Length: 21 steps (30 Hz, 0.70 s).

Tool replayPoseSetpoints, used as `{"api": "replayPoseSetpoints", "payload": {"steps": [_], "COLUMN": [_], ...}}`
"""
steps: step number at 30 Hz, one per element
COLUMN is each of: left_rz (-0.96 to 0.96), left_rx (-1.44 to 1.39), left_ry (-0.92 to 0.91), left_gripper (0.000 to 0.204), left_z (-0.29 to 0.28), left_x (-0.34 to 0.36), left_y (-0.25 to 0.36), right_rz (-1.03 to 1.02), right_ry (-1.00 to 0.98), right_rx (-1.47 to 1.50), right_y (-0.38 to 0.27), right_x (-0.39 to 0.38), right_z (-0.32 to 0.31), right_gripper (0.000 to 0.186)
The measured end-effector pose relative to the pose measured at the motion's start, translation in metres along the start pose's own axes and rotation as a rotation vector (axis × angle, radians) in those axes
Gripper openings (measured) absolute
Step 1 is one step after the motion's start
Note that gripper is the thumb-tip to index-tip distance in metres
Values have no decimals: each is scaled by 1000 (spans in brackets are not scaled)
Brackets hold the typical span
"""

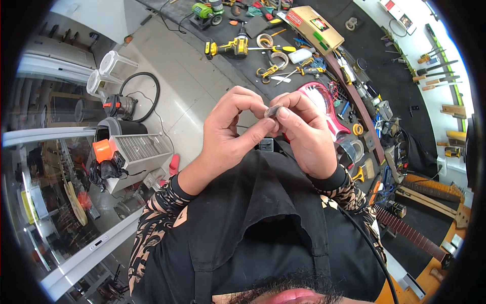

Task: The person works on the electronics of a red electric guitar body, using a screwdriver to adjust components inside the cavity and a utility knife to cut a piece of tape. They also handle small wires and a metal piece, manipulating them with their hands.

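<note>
Grey piece (273, 110), midair: left hand (228, 129) and right hand (309, 134) pinch edges.

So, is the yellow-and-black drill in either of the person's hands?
No, the yellow-and-black drill lies on the dark bench, while the left hand and right hand together hold a small grey piece.

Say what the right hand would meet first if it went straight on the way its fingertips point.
Beyond the small grey piece at its fingertips, the right hand would likely meet the left hand first; exact depth is unclear.
</note>
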<state>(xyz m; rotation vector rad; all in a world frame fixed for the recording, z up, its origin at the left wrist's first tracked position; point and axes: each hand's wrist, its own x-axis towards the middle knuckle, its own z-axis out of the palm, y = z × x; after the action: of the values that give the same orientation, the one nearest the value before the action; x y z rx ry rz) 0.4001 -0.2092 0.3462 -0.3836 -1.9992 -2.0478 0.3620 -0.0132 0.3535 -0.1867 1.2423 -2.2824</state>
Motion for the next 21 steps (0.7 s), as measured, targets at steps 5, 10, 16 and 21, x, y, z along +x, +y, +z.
{"api": "replayPoseSetpoints", "payload": {"steps": [5,10,16,21], "left_rz": [106,184,210,-16], "left_rx": [38,230,354,177], "left_ry": [39,17,42,28], "left_gripper": [25,29,26,17], "left_z": [-20,-33,-30,-28], "left_x": [-9,-19,-19,-23], "left_y": [7,16,30,37], "right_rz": [-87,-534,-783,-839], "right_ry": [-45,-94,-208,-233], "right_rx": [-151,-587,-954,-1124], "right_y": [9,11,-8,-16], "right_x": [4,9,15,19], "right_z": [21,29,27,25], "right_gripper": [18,32,25,19]}}
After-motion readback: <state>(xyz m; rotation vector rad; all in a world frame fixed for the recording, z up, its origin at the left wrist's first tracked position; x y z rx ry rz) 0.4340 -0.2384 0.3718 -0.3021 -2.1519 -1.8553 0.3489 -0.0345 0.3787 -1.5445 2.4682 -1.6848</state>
